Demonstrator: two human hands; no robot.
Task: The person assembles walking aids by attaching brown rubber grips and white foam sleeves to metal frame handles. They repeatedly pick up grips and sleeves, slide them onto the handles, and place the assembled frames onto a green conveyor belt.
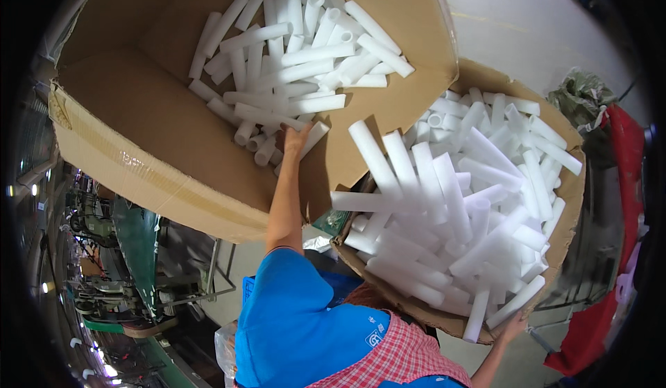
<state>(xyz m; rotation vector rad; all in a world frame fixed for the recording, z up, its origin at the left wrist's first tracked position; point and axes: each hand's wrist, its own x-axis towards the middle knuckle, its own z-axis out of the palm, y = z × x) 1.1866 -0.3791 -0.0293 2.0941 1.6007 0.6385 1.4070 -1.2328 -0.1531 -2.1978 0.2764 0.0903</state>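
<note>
White foam tubes (312, 70) lie loose in a large cardboard box (171, 180) at the upper left. My left hand (295, 137) reaches into this box among the near tubes; its fingers are partly hidden, and whether they grip a tube is unclear. A second cardboard box (564, 232) on the right is heaped with more white foam tubes (442, 221), some jutting over its left edge. My right hand (514, 328) is at the lower rim of that box, seemingly supporting it from outside, its fingers mostly hidden.
Green machinery (136, 253) stands at the left. A blue plastic crate (333, 284) is partly visible below the boxes. Red fabric (624, 149) and a greenish plastic bag (583, 97) are at the right. A clear plastic bag (225, 346) is at the lower left.
</note>
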